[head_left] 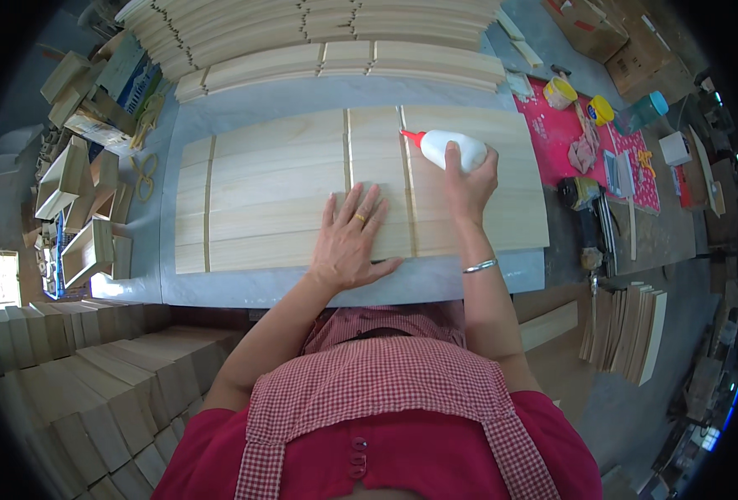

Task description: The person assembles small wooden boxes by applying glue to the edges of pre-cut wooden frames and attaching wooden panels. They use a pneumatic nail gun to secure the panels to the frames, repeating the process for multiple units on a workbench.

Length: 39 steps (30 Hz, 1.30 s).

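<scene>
Right hand (469, 185): clenched around a white glue bottle (455, 148) with a red nozzle, the tip pointing left and resting at the far end of a narrow groove (406, 187) in the boards; a silver bangle sits on the wrist.

Left hand (351, 237): released, fingers spread, palm pressed flat on the pale wooden boards (269, 192) just left of that groove (a ring on one finger).

Boards: laid side by side on a grey worktable (244, 287), centre of the scene, with thin gaps running near to far.

Far side: further boards in overlapping stacks (319, 37). Left: small open wooden boxes (81, 200). Right: a red mat (557, 133) with two yellow-lidded tubs, a cloth and a teal bottle (640, 112). Near left: stacked wooden blocks (85, 375).
</scene>
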Each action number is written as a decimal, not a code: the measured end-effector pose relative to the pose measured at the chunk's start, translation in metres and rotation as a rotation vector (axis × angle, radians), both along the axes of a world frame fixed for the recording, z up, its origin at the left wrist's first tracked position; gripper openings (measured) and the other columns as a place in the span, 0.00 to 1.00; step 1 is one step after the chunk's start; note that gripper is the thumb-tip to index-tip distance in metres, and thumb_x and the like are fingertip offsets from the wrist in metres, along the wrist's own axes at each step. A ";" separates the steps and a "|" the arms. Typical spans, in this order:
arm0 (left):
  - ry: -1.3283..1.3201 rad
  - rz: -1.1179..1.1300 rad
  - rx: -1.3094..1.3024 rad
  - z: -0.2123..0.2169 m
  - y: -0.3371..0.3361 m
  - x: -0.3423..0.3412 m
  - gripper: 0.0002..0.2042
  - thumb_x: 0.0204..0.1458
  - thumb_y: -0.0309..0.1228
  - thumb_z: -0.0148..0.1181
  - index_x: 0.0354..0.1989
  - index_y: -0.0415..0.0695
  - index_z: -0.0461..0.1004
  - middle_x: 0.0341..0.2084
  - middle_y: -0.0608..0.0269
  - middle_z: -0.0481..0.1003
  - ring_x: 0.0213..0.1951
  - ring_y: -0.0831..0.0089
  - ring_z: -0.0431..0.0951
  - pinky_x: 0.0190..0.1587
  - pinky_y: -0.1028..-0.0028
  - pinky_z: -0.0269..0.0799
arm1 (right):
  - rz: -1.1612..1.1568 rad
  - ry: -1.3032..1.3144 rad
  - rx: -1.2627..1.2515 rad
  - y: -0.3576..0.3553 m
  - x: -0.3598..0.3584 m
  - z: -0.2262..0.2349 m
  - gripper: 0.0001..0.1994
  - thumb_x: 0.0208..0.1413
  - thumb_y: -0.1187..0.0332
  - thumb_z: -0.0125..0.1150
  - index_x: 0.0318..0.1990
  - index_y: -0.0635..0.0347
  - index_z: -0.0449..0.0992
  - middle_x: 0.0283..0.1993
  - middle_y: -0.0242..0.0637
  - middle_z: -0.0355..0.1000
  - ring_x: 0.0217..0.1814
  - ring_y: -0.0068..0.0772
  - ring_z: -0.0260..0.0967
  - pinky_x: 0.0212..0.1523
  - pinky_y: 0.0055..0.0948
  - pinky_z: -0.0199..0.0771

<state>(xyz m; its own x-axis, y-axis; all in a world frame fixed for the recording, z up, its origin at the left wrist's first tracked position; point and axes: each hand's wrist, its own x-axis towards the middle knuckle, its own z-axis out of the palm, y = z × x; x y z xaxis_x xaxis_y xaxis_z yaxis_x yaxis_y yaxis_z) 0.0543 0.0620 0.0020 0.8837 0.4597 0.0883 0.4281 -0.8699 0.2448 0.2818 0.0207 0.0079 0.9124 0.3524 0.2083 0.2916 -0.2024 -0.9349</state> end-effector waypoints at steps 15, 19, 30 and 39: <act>-0.018 -0.001 0.059 -0.009 -0.001 0.001 0.46 0.49 0.62 0.63 0.73 0.46 0.60 0.76 0.57 0.52 0.77 0.55 0.47 0.75 0.43 0.40 | 0.183 -0.084 -0.077 -0.170 -0.076 0.018 0.25 0.54 0.65 0.71 0.54 0.69 0.68 0.45 0.51 0.77 0.45 0.41 0.78 0.46 0.36 0.78; -0.024 0.002 0.053 -0.009 -0.002 0.001 0.46 0.49 0.61 0.64 0.73 0.46 0.60 0.76 0.56 0.52 0.77 0.53 0.47 0.75 0.43 0.40 | 0.240 0.023 -0.125 -0.185 -0.075 0.030 0.26 0.54 0.64 0.72 0.55 0.68 0.68 0.45 0.47 0.76 0.45 0.37 0.76 0.47 0.34 0.77; 0.035 0.052 0.003 0.016 0.018 -0.044 0.55 0.44 0.68 0.65 0.74 0.41 0.55 0.78 0.53 0.43 0.79 0.50 0.38 0.75 0.40 0.35 | 0.287 0.275 0.220 -0.040 -0.041 0.032 0.27 0.59 0.56 0.70 0.55 0.66 0.67 0.40 0.39 0.72 0.31 0.24 0.72 0.26 0.25 0.74; 0.149 0.108 -0.052 0.009 0.033 -0.104 0.48 0.51 0.56 0.60 0.76 0.39 0.52 0.79 0.54 0.43 0.79 0.54 0.36 0.76 0.44 0.29 | 0.223 -0.023 0.092 0.086 -0.033 -0.001 0.32 0.55 0.54 0.71 0.55 0.71 0.67 0.46 0.58 0.77 0.47 0.52 0.78 0.50 0.44 0.78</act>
<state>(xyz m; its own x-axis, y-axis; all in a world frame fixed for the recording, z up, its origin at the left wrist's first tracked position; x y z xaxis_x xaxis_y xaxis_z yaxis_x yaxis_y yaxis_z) -0.0500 0.0953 0.0114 0.8302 0.5535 -0.0667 0.5537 -0.8044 0.2152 0.2489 0.1062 0.0074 0.8086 0.5234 0.2688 0.3413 -0.0451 -0.9389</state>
